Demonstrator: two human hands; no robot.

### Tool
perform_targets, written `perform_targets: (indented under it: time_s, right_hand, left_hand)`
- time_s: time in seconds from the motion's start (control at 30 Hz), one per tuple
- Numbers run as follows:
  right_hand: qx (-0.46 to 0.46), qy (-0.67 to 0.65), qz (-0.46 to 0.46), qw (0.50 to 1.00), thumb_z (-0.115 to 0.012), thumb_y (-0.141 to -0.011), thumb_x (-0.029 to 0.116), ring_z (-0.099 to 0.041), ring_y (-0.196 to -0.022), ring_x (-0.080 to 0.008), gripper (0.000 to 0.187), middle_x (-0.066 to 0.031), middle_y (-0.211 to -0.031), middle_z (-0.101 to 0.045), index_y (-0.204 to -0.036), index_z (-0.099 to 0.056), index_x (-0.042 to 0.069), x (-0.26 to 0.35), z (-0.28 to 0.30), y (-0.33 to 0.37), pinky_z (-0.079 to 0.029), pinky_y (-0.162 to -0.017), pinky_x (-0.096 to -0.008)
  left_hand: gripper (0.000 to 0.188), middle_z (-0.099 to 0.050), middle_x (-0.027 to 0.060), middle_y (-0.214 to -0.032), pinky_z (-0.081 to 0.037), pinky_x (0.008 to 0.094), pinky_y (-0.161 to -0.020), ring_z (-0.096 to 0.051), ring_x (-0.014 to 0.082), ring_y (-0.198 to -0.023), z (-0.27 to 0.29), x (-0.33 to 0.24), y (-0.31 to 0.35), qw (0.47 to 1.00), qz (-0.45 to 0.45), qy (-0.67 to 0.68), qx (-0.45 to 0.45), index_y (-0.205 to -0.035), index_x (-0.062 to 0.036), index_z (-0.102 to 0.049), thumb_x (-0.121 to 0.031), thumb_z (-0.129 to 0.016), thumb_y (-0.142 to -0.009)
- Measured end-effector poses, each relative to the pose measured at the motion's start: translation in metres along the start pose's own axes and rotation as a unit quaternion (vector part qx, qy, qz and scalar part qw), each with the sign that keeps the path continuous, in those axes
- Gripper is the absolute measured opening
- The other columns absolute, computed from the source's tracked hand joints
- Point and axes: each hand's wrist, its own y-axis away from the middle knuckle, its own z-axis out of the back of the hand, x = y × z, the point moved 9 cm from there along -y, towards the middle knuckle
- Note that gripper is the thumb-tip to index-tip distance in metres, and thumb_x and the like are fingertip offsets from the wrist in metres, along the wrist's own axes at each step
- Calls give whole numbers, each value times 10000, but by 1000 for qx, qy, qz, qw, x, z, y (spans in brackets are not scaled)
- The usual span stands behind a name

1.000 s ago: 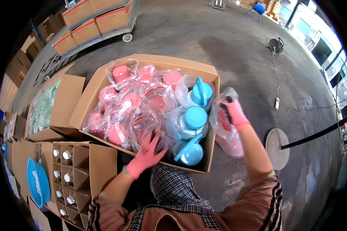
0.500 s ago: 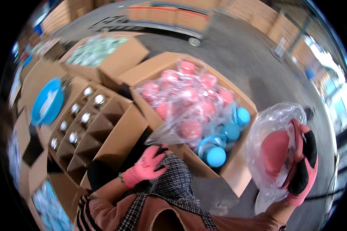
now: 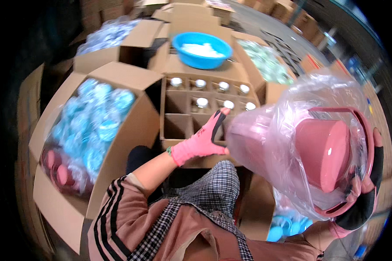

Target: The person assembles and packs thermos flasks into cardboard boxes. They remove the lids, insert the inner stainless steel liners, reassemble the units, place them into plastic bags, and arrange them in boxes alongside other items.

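A large pink bottle (image 3: 322, 152) with a pink lid and loop handle lies tilted sideways in a loose clear plastic bag (image 3: 287, 122). At its lid end, my right hand (image 3: 366, 195), in a pink and black glove, is closed around the handle. My left hand (image 3: 200, 143), gloved alike, has thumb and fingers spread close to the bottle's other end; whether it touches the bag I cannot tell. Beneath that hand stands a cardboard box with dividers (image 3: 177, 114). Silver-capped bottles (image 3: 200, 103) fill several of its compartments, while others at its near left hold nothing.
To the left stands an open carton (image 3: 130, 130) of bagged turquoise and pink bottles. A blue basin (image 3: 191, 61) with white contents sits behind the divided box. More cartons surround it, one with pale green bagged items (image 3: 265, 61). Bagged blue-lidded bottles (image 3: 287, 226) show at lower right.
My view has swung left from the carton of pink bottles to the divided box. The bagged pink bottle has come along in my right hand, and my left hand now reaches toward its far end.
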Motion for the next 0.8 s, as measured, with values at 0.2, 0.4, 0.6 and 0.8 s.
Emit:
perform_targets:
  time_s: [0.2, 0.4, 0.6, 0.8]
  right_hand:
    - [127, -103, 13, 987, -495, -760, 201, -427, -1136, -263, 573, -182, -1245, -427, -1251, -356, -61, 3, -121, 5, -335, -957, -341]
    - [300, -196, -60, 932, -446, -825, 181, -412, -1150, -233, 506, -162, -1263, -411, -1258, -353, -64, -23, -228, 32, -330, -951, -311]
    - [300, -265, -153, 904, -449, -867, 209, -397, -1162, -203, 476, -148, -1267, -408, -1265, -363, -37, -145, -253, 35, -331, -944, -297]
    - [416, -225, -291, 831, -426, -870, 306, -460, -1033, -180, 435, -68, -1148, -485, -1211, -428, 37, -354, -260, 180, -353, -913, -303]
  left_hand:
    - [893, -410, 192, -1258, -289, 364, -996, -376, 295, -1188, 140, 37, 62, 980, 165, -27, -109, -1258, 10, -369, -370, -775, -558]
    - [643, -345, 237, -1301, -281, 375, -1000, -348, 336, -1208, 132, 25, 177, 942, 299, -14, -150, -1126, -3, -513, -391, -709, -652]
    - [607, -315, 240, -1307, -308, 404, -971, -360, 349, -1192, 134, 10, 256, 931, 301, -50, -200, -1129, -69, -520, -268, -766, -611]
    - [509, -440, 178, -1227, -309, 361, -974, -380, 330, -1173, 144, 23, 257, 912, 297, 89, -268, -1097, -14, -542, -205, -697, -651]
